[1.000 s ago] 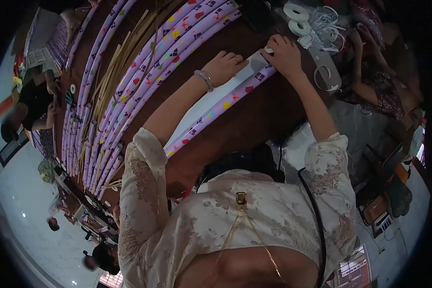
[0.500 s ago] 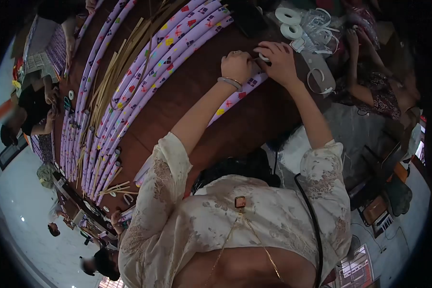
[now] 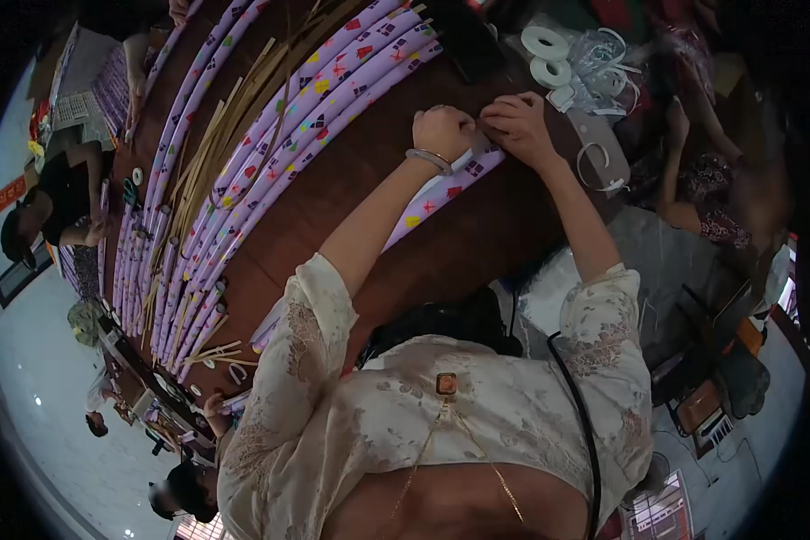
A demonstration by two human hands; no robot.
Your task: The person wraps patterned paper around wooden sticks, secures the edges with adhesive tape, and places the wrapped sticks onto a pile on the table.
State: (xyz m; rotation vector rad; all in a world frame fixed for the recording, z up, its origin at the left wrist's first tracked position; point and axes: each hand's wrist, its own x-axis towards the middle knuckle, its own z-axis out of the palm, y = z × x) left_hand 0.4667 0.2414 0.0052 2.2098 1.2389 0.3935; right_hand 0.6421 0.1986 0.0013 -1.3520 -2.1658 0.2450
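Note:
A lilac patterned strip (image 3: 436,197) with a white edge lies diagonally on the dark red-brown table (image 3: 333,216), its upper end at my hands. My left hand (image 3: 444,132), with a bangle at the wrist, is curled over that end, but its fingertips are hidden. Close beside it, almost touching, my right hand (image 3: 518,129) has its fingers bent together over the same end; whatever they hold is too small to make out. Long lilac patterned rolls (image 3: 310,117) lie to the left of both hands.
Thin brown strips (image 3: 209,148) lie among the rolls. White tape rolls (image 3: 549,72) and clear plastic (image 3: 598,76) are at the upper right, above a pale case (image 3: 600,148). Other people sit at the left and right; one person's hand (image 3: 679,121) is at the right.
My left hand has moved right, up to my right hand, and curled over the strip's end. The white tape piece seen earlier at my right fingers no longer shows.

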